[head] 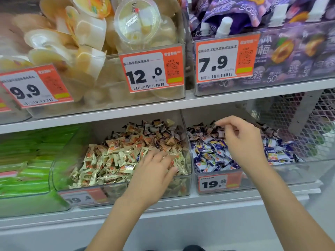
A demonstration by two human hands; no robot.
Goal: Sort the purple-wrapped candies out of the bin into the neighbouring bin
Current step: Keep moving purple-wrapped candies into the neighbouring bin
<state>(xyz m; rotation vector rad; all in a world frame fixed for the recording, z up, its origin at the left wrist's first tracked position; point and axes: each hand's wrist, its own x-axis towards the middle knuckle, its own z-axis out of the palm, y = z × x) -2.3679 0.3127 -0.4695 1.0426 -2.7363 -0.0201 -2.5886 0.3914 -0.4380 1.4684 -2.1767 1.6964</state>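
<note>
A: What place do I see on my screen?

B: A shop shelf, white, with clear plastic bins on two levels. I take the middle bin on the lower level as landmark.

A: What writing can be read?

B: On its front an orange and white price tag says 19.8. The neighbouring bin, just to the right of it, has a tag with 19.8 too. Above the middle bin, tags read 12.0, to the upper left 9.9, to the upper right 7.9.

A: And the materials?

B: The middle bin holds small crinkled pillow packs, cream and orange, with brownish ones at the back. The purple-wrapped candies lie at its back right corner. The neighbouring bin holds glossy blue and white packs. Left of the middle bin are green packets. Above it, translucent jelly cups; upper right, purple spouted pouches.

A: The hands?

B: The left hand lies over the front right of the middle bin, fingers spread and relaxed on the candies. The right hand is over the back of the neighbouring bin, fingers curled; if it pinches a candy I cannot tell.
</note>
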